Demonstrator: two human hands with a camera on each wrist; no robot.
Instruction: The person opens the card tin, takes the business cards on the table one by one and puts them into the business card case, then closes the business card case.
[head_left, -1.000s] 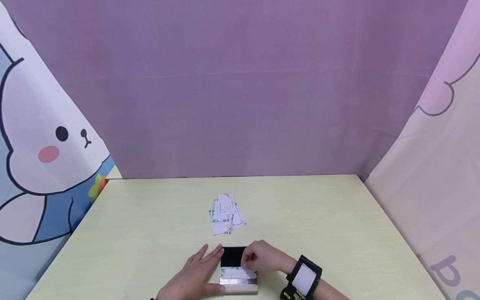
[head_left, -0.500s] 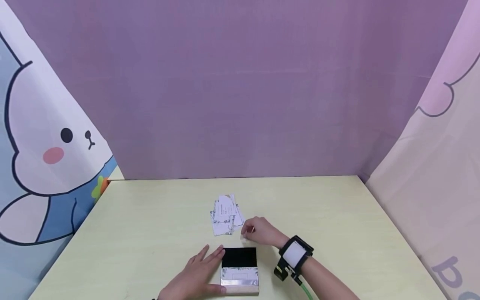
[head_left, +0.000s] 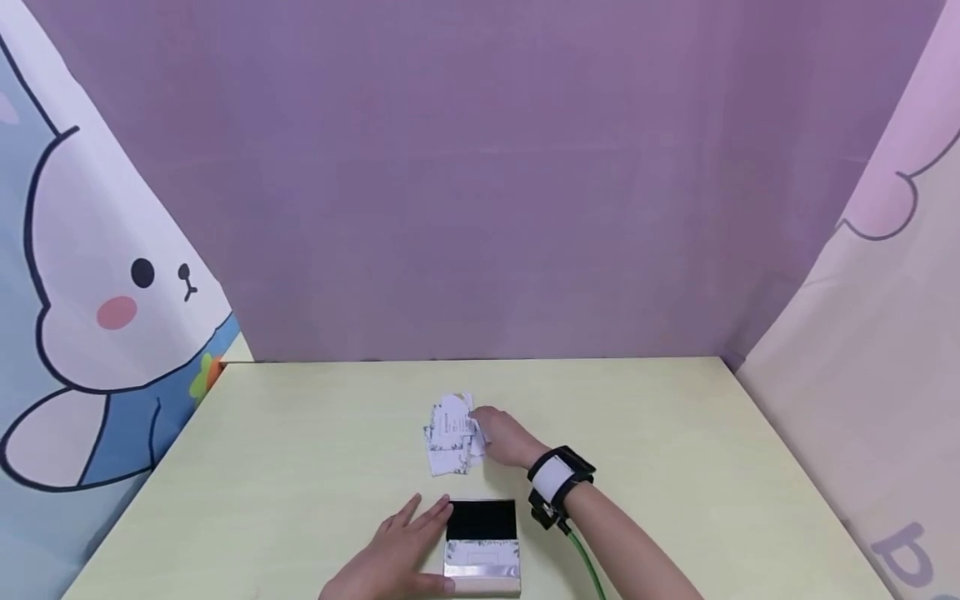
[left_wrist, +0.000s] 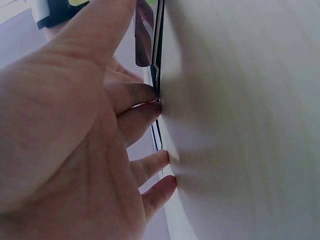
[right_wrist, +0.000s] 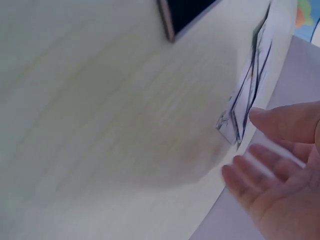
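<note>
A small open card case [head_left: 482, 546] with a black inside lies at the near edge of the pale table [head_left: 300, 467], a patterned card in its lower half. My left hand [head_left: 397, 554] rests flat on the table with straight fingers against the case's left side; its fingertips [left_wrist: 150, 95] meet the case edge. Farther back lies a loose pile of white patterned cards [head_left: 450, 433]. My right hand [head_left: 498, 433] reaches the pile's right edge with loosely spread fingers [right_wrist: 260, 165], beside the cards [right_wrist: 247, 95]. No card is seen gripped.
A purple backdrop [head_left: 480, 183] stands behind the table. A cartoon rabbit curtain [head_left: 97, 317] hangs on the left and a pale pink curtain [head_left: 862, 375] on the right. A black strap with a green cable [head_left: 558, 487] is on my right wrist.
My right hand left the card case and moved away from me to the pile of cards. My left hand stayed beside the case.
</note>
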